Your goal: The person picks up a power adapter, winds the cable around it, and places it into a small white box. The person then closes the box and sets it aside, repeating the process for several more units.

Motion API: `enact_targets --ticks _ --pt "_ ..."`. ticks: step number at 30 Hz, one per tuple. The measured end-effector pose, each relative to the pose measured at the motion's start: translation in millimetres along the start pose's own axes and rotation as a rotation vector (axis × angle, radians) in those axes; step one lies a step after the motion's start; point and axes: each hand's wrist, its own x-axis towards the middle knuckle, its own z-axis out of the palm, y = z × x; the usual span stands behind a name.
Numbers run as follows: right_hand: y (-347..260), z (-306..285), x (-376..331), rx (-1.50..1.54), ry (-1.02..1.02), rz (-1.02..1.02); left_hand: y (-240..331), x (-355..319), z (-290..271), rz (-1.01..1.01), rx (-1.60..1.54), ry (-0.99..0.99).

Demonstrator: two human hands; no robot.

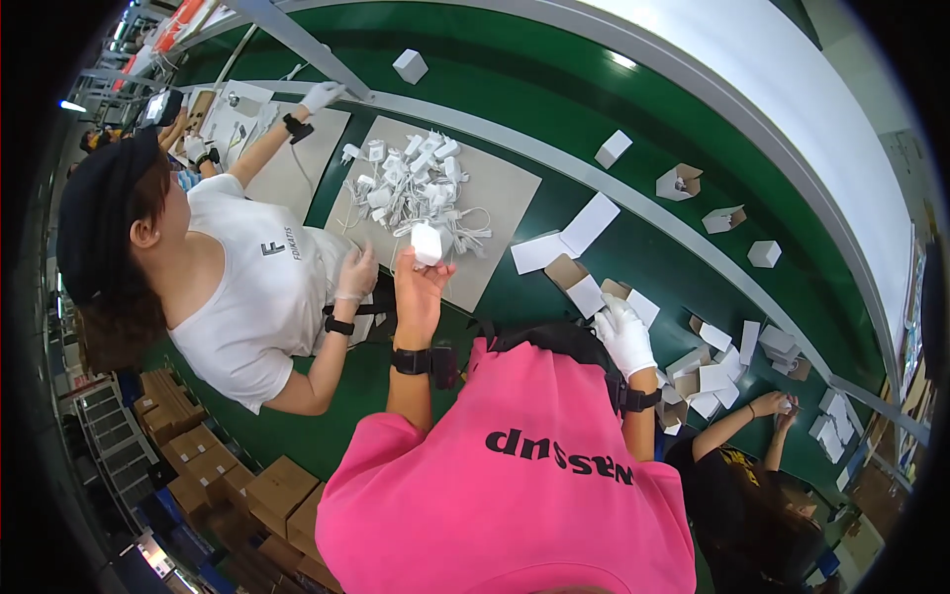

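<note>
My left hand [420, 293], bare and with a black band at the wrist, holds up a white power adapter [427, 244] in its fingertips. Just beyond it, a heap of white adapters with cables [411, 178] lies on a beige board [503, 188]. My right hand [624, 339] wears a white glove and is closed on a small open white box [642, 306] with a brown inside. Its fingertips partly cover the box. Another open box [584, 295] stands right beside it, with flat white cartons [590, 224] behind.
At left, a co-worker in a white shirt [242, 267] reaches across the bench; another in black [752, 485] works at right. Several small white boxes [614, 148] sit on the green belt [554, 109] behind a metal rail [515, 139]. More open boxes [708, 376] are piled right.
</note>
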Motion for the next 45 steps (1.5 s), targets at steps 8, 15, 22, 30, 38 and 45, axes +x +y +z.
enact_targets --ticks 8,15,22,30,38,45 --pt "-64.9 2.2 35.1 0.045 -0.074 -0.404 -27.1 31.8 -38.5 -0.099 -0.074 -0.071" --pt "-95.4 71.0 84.5 0.155 -0.235 -0.539 -71.2 17.5 -58.8 -0.196 0.588 -0.044" --pt "-91.4 149.8 150.6 -0.247 -0.460 -0.377 -73.2 11.1 -89.0 0.070 1.192 0.066" --pt "-110.0 195.4 167.1 -0.263 -0.296 -0.077 -84.3 37.0 -115.4 0.095 1.139 0.131" --pt "-107.4 145.5 190.2 1.014 -0.680 0.090 -111.0 92.4 -129.8 0.304 0.950 0.121" --pt "-114.4 137.8 216.2 0.318 -0.349 -0.100 -89.2 130.7 -125.4 0.227 1.150 0.015"
